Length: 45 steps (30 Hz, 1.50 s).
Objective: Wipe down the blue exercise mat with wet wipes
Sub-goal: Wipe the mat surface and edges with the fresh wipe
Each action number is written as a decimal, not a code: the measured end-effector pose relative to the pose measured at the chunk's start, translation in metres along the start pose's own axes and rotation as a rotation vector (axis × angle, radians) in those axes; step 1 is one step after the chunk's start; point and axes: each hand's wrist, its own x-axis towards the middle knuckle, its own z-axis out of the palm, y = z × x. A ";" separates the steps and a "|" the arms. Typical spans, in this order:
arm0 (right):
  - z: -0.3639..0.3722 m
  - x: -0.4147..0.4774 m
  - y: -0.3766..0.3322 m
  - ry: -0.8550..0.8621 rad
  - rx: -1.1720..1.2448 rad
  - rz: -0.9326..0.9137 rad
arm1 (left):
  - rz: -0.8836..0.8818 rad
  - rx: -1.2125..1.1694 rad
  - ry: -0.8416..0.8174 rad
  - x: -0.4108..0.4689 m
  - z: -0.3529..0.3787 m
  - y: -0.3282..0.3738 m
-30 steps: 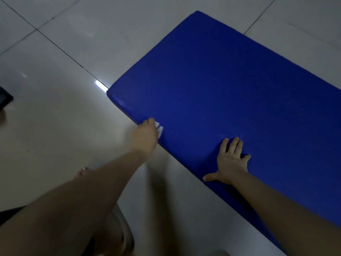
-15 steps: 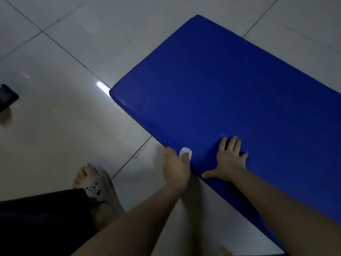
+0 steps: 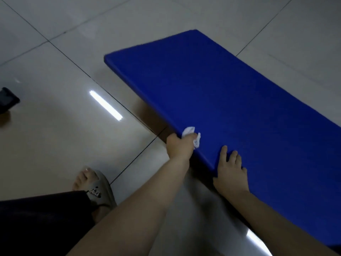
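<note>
The blue mat (image 3: 230,93) lies on the pale tiled floor (image 3: 55,145). It runs from a corner in the upper middle of the frame down to the right edge and the lower right. A brownish shadow sits on the tiles under its near long edge.

The left hand (image 3: 180,147) is at that near edge, in the middle of the frame, with the back of the hand towards the camera. Its fingers are curled round a crumpled white wet wipe (image 3: 191,133) and hold it against the mat where the top surface meets the side. The wipe sticks out above and to the right of the knuckles. The fingertips are hidden behind the hand and the wipe.

The right hand (image 3: 230,171) rests palm down on the top of the mat, just to the lower right of the left hand and apart from it. Its fingers (image 3: 224,152) are straight and slightly spread, and it holds nothing. The thumb lies at the mat's edge, towards the floor side.

In the lower left of the frame a foot (image 3: 83,179) in a grey slipper (image 3: 103,191) stands on the tiles, next to a dark trouser leg (image 3: 36,218). A dark object (image 3: 7,100) is cut off by the left edge of the frame. A bright strip of reflected light (image 3: 106,105) shows on the floor left of the mat.
</note>
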 end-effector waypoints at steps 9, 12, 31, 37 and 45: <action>-0.056 0.071 -0.115 -0.168 0.237 -0.182 | 0.049 0.158 0.098 0.110 -0.100 0.124; -0.047 0.082 -0.114 -0.184 0.181 -0.216 | -0.015 0.341 0.192 0.156 -0.137 0.125; -0.010 0.113 -0.048 -0.470 0.260 -0.096 | 0.370 0.733 0.382 0.182 -0.142 0.080; -0.011 0.118 -0.051 -0.489 0.250 -0.068 | 0.475 0.854 0.296 0.187 -0.140 0.092; -0.011 0.121 -0.051 -0.479 0.249 -0.077 | 0.480 1.267 0.134 0.179 -0.155 0.113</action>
